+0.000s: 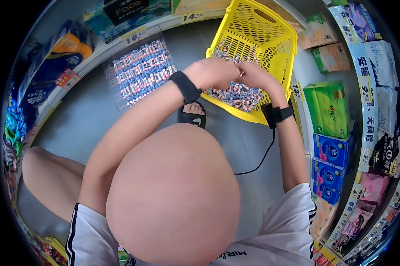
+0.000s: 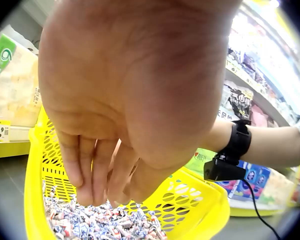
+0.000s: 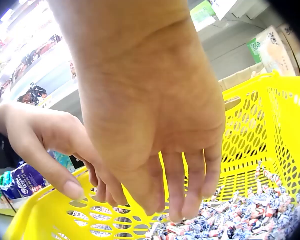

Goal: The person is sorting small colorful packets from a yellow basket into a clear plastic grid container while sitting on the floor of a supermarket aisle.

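My left hand [image 1: 214, 73] and right hand [image 1: 258, 79] come together over a yellow plastic shopping basket [image 1: 277, 41], overlapping at the fingertips in the head view. Small twist-wrapped candies [image 1: 237, 96] lie loose in a heap on the basket's bottom. In the left wrist view the left fingers [image 2: 92, 170] hang down above the heap, with no candy showing among them. The right fingers [image 3: 192, 180] also point downward over the candies, the thumb close beside them. Left of the basket, a clear plastic tray [image 1: 112, 95] on the floor holds candies in neat rows.
Shelves with tissue packs [image 1: 326, 108] line the right side. More tissue packages [image 1: 120, 17] stand on a low shelf ahead and left. A sandaled foot [image 1: 193, 113] is close to the basket's near left corner. A black cable [image 1: 264, 159] hangs from the right wristband [image 1: 277, 114].
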`<state>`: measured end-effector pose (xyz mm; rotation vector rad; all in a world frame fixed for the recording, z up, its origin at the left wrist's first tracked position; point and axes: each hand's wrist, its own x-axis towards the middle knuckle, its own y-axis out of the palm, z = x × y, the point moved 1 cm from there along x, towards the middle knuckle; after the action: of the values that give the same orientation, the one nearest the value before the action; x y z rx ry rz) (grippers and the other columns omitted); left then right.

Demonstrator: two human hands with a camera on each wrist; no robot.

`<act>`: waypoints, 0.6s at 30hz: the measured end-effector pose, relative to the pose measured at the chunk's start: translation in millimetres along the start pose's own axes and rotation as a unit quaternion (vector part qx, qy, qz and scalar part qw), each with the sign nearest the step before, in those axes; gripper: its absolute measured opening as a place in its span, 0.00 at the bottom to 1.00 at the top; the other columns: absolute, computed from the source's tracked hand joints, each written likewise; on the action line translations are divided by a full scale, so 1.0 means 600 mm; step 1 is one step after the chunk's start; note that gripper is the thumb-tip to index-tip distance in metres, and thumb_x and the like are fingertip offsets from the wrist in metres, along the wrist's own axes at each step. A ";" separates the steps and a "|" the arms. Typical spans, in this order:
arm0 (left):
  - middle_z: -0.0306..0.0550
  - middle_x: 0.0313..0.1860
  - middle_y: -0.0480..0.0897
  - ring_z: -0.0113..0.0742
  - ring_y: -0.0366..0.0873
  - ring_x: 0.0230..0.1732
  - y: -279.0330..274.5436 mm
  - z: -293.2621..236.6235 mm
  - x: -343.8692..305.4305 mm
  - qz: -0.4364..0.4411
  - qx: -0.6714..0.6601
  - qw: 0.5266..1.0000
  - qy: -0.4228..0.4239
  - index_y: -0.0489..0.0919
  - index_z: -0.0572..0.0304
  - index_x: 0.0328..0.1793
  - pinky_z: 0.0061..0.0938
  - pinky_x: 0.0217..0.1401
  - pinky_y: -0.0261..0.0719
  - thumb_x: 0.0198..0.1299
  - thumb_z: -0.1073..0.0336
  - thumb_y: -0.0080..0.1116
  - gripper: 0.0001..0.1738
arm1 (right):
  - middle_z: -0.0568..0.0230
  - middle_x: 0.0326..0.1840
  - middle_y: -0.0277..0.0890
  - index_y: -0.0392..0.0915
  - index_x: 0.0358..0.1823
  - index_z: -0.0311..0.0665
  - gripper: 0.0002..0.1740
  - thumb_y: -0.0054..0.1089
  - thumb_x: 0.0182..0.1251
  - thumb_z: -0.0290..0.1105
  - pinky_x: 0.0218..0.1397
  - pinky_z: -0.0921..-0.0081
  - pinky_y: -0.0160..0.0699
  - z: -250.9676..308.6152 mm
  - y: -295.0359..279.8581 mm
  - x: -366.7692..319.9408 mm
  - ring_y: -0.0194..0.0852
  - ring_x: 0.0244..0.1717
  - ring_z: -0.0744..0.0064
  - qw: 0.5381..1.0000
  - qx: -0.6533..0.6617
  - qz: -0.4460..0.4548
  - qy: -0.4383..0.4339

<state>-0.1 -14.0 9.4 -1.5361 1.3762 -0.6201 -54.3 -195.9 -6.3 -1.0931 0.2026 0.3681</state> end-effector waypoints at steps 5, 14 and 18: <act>0.58 0.39 0.89 0.60 0.88 0.43 -0.008 -0.014 0.048 0.086 0.030 0.996 -0.016 0.86 0.60 0.51 0.49 0.44 0.85 0.56 0.72 0.58 0.17 | 0.48 0.46 0.89 0.86 0.50 0.33 0.17 0.75 0.63 0.35 0.52 0.60 0.82 -0.058 0.022 0.003 0.88 0.48 0.52 0.986 0.040 0.149 0.062; 0.49 0.60 0.87 0.53 0.86 0.58 0.028 -0.039 0.133 0.225 0.026 0.974 -0.005 0.83 0.44 0.68 0.47 0.57 0.83 0.67 0.68 0.52 0.24 | 0.50 0.44 0.89 0.87 0.57 0.42 0.22 0.70 0.59 0.32 0.49 0.57 0.84 -0.167 0.079 0.026 0.88 0.46 0.51 0.980 -0.049 0.163 0.098; 0.40 0.69 0.83 0.49 0.85 0.63 0.053 -0.047 0.139 0.239 0.084 0.967 -0.016 0.76 0.27 0.77 0.48 0.62 0.84 0.68 0.68 0.50 0.32 | 0.52 0.49 0.89 0.85 0.62 0.47 0.26 0.66 0.59 0.27 0.49 0.59 0.85 -0.186 0.102 0.035 0.88 0.47 0.55 0.965 -0.047 0.238 0.104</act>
<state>-19.2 -99.4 -24.8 -1.0206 1.5542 -0.3946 -56.4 -266.7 -114.6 -1.1733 0.6463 0.6970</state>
